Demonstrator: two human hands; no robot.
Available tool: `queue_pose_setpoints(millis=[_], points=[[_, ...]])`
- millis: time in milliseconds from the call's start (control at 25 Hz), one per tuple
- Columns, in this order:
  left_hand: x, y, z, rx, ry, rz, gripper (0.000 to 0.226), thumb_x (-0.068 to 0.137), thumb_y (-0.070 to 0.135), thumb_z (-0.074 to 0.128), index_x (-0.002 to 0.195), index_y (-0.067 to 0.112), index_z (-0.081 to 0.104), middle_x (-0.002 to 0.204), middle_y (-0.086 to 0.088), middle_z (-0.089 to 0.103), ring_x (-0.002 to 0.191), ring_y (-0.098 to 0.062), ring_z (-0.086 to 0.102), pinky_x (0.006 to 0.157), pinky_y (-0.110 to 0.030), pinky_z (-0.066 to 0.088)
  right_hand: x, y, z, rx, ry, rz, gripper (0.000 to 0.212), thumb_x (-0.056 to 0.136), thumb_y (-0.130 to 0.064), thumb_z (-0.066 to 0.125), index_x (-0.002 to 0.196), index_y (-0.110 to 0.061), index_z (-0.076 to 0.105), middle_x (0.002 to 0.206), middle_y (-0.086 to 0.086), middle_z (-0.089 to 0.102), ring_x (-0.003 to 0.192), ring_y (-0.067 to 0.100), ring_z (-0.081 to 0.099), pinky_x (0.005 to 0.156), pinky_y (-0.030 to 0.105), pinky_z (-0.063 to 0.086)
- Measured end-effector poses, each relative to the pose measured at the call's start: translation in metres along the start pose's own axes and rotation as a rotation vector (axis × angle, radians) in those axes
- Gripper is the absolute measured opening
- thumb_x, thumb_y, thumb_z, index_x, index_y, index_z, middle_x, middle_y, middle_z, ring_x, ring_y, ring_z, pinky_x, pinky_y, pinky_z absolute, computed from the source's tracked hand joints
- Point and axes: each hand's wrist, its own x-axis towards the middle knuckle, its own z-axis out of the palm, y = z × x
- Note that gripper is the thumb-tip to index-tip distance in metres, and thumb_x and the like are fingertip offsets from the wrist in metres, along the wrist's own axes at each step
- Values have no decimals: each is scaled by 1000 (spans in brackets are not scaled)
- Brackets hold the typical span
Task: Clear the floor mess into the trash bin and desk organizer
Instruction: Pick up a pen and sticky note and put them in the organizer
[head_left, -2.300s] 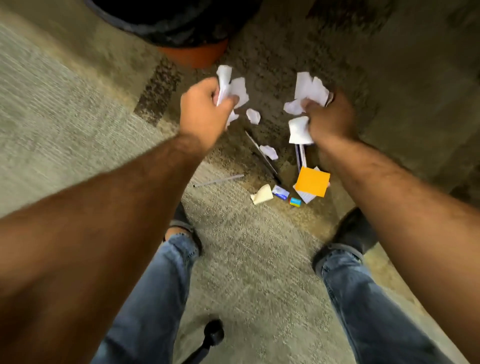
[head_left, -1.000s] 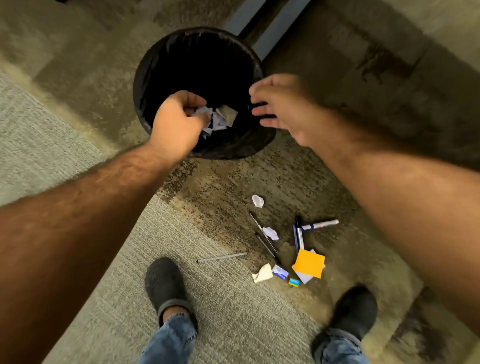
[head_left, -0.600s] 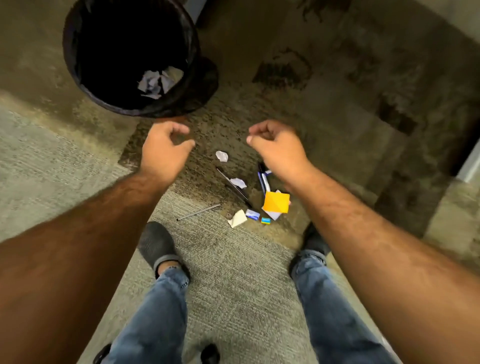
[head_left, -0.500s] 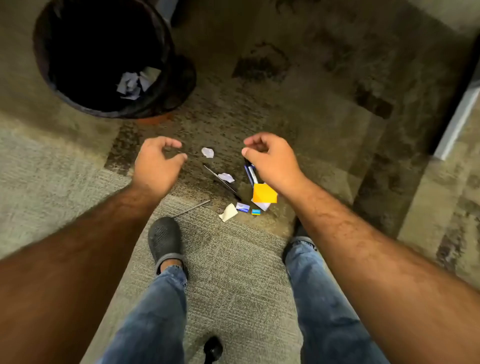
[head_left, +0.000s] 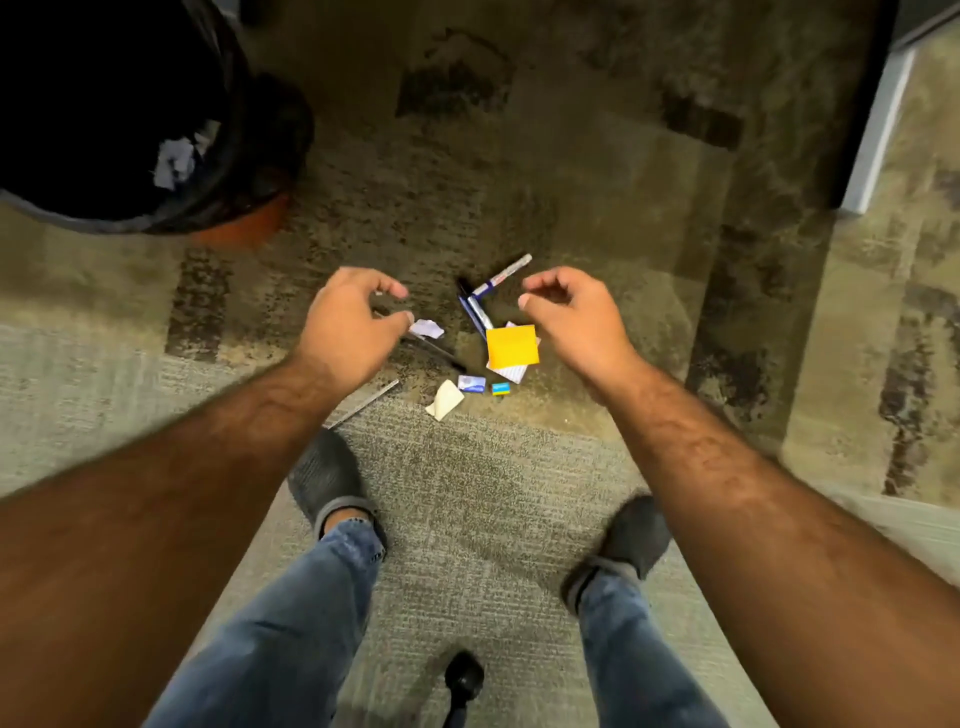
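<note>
The black-lined trash bin (head_left: 239, 156) stands at the upper left with crumpled paper (head_left: 175, 161) inside. On the carpet between my hands lie an orange sticky-note pad (head_left: 511, 345), a white marker (head_left: 501, 278), blue pens (head_left: 474, 312), a small paper scrap (head_left: 427, 328), a cream folded note (head_left: 445, 400), two small erasers (head_left: 485, 385) and a thin grey pencil (head_left: 363, 402). My left hand (head_left: 350, 325) hovers open, fingers curled, just left of the scrap. Right of the pad, my right hand (head_left: 571, 317) is also open and holds nothing.
My two dark shoes (head_left: 327, 480) stand on the lighter carpet below the mess. A black chair caster (head_left: 464, 675) sits at the bottom centre. A pale furniture edge (head_left: 878, 130) runs down the upper right.
Both hands dropped their crumpled paper into the bin, then came back down over the floor mess, empty. The view has swung away from the bin toward the pens and notes.
</note>
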Motion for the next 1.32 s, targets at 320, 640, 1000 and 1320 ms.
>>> queue_pose_setpoints(millis=[320, 640, 1000, 1320], points=[[-4, -55, 122, 118, -21, -108, 25, 90, 20, 76, 114, 18, 72, 133, -8, 59, 106, -28, 66, 97, -33, 52, 36, 133, 16, -114, -10, 11, 23, 85, -13, 70, 107, -15, 75, 101, 1, 75, 97, 20, 70, 90, 36, 57], [4, -101, 217, 222, -97, -154, 30, 87, 12, 75, 116, 18, 70, 130, -12, 59, 104, -35, 65, 93, -35, 52, 60, 246, 42, -172, -151, -40, 34, 83, -6, 70, 117, -12, 68, 106, -1, 67, 91, 18, 63, 86, 32, 52], [24, -141, 270, 263, -101, -196, 49, 84, 8, 77, 130, 15, 61, 132, -10, 57, 117, -29, 59, 107, -43, 51, 129, 265, 64, -471, -282, -284, 57, 84, 5, 61, 138, -10, 56, 136, 17, 60, 121, 37, 59, 104, 44, 48], [35, -157, 294, 487, -41, -129, 64, 80, 35, 82, 133, 12, 54, 133, -16, 52, 120, -37, 53, 103, -46, 46, 160, 248, 81, -934, -323, -390, 72, 86, -6, 70, 149, -25, 43, 152, 8, 43, 133, 40, 48, 105, 45, 48]])
